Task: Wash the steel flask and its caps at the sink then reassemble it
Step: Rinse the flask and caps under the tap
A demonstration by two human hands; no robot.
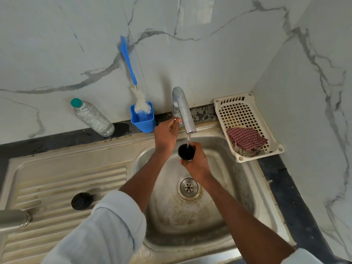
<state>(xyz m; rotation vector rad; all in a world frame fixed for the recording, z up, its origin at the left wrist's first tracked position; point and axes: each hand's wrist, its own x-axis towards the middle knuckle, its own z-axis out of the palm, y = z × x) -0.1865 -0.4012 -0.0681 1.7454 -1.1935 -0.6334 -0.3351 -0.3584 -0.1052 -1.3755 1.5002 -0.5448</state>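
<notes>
My right hand (198, 164) grips a black cup-shaped cap (186, 151) with its mouth up, under the spout of the steel tap (183, 109). A thin stream of water falls into the cap. My left hand (166, 134) reaches to the tap's base and its fingers pinch the tap handle there. A second black cap (81, 201) lies on the ribbed draining board (57, 187) at the left. The steel flask (13, 220) lies on its side at the far left edge, only partly in view.
The sink basin (219, 197) with its drain (189, 187) is below the hands. A blue bottle brush (131, 73) stands in a blue holder (143, 121) by the wall. A plastic water bottle (93, 118) leans at the left. A cream basket (245, 115) holds a checked cloth (246, 139).
</notes>
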